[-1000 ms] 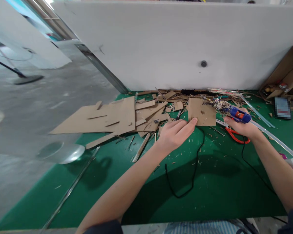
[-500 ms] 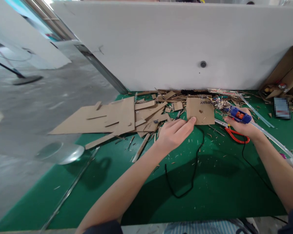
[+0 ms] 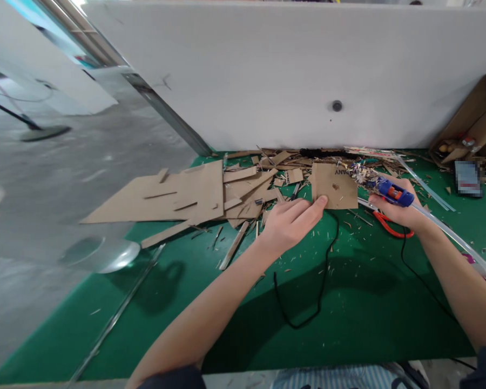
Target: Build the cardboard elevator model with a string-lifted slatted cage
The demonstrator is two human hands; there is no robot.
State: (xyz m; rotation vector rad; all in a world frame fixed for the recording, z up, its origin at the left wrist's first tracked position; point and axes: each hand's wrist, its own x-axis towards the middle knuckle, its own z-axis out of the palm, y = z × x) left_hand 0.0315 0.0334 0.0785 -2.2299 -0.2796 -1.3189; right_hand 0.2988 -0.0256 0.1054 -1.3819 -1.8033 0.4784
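Observation:
My left hand (image 3: 289,222) pinches the lower left corner of a square cardboard piece (image 3: 345,193), which has printed letters at its top and a small dark mark near its middle. My right hand (image 3: 407,213) is wrapped around a blue hot glue gun (image 3: 393,192). A long clear glue stick (image 3: 453,229) runs out of the gun's back. Scraps cling around the gun's nozzle, which points left over the cardboard's upper right part; whether it touches I cannot tell. Below my right hand lie scissors with red handles (image 3: 391,227), their blades partly hidden.
Cardboard sheets and strips (image 3: 194,192) lie piled at the left and back of the green table (image 3: 348,324). A black cord (image 3: 322,292) curls in front. Beyond are a clear plastic bowl (image 3: 117,254) at the left edge, a cardboard box (image 3: 478,119) at right and a white panel (image 3: 247,70) behind.
The glue gun has moved left, so its nozzle now overlaps the cardboard's upper right. The cardboard in my left hand has shifted slightly right.

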